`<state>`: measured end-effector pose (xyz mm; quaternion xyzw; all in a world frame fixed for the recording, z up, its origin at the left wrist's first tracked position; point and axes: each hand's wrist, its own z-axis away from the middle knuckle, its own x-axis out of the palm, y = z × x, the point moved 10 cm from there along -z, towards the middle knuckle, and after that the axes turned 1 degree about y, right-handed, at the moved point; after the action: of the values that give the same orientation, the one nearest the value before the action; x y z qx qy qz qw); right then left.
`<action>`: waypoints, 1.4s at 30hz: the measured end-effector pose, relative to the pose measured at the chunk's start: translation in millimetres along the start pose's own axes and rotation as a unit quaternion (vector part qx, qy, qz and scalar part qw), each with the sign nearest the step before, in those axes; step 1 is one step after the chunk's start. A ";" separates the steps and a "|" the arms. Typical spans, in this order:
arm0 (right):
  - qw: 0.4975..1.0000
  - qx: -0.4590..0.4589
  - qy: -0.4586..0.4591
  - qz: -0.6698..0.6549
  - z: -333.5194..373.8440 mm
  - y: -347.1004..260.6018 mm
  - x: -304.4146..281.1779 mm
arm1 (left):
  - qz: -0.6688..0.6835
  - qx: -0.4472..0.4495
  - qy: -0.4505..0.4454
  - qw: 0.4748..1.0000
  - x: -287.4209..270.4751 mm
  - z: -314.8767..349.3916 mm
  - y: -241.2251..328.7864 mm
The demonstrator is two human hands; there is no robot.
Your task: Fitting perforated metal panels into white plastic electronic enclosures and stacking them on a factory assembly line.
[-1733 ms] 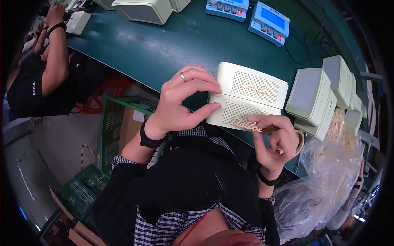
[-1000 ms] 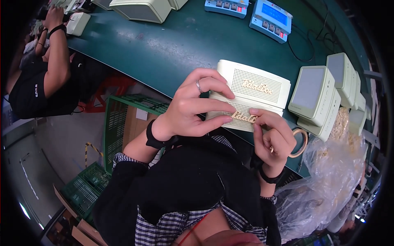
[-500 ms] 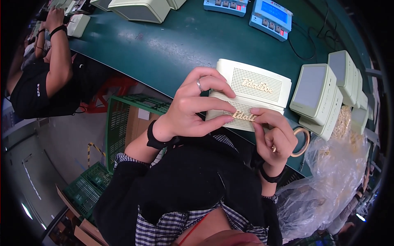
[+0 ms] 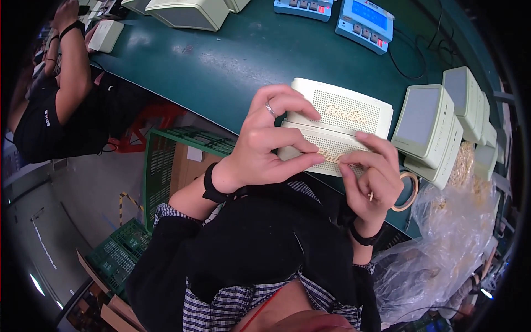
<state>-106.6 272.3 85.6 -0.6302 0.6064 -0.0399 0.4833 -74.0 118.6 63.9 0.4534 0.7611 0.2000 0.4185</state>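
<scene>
Two cream speaker panels with dotted grilles lie side by side in front of me. The far panel [image 4: 319, 95] carries a gold script badge [image 4: 347, 115]. Over the near panel [image 4: 301, 145], a second gold script badge [image 4: 331, 157] is pinched at its left end by the thumb and forefinger of my left hand [image 4: 265, 141]. My right hand [image 4: 376, 180] pinches its right end. A small gold piece [image 4: 370, 196] shows among the curled fingers of my right hand. Whether the near badge touches the grille is hidden by my fingertips.
Cream boxy devices [image 4: 423, 119] stand at the right, beside a roll of tape [image 4: 409, 191] and a clear plastic bag [image 4: 437, 249]. Blue instruments with screens [image 4: 365, 25] sit at the back. A green crate [image 4: 157, 182] is left of me; a co-worker's arm [image 4: 74, 72] is farther left.
My right hand's fingers have shifted slightly, with one finger lifted and spread toward the far panel. My left fingertips have slid a little to the right. The co-worker's arm has moved.
</scene>
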 end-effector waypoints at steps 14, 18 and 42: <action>0.896 0.325 0.146 -0.266 31.6 66.5 12.0 | 0.200 -0.235 0.012 0.951 25.9 12.8 -40.9; 0.901 0.317 0.138 -0.263 26.4 71.1 10.9 | 0.184 -0.218 0.001 0.958 28.4 12.0 -37.5; 0.872 0.293 0.128 -0.370 43.5 81.7 15.0 | 0.213 -0.278 -0.045 0.935 30.6 0.8 -46.2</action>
<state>-134.3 301.2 0.7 -0.6273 0.3465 -0.4719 0.5136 -104.8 121.2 17.9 0.4791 0.5406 0.4675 0.5095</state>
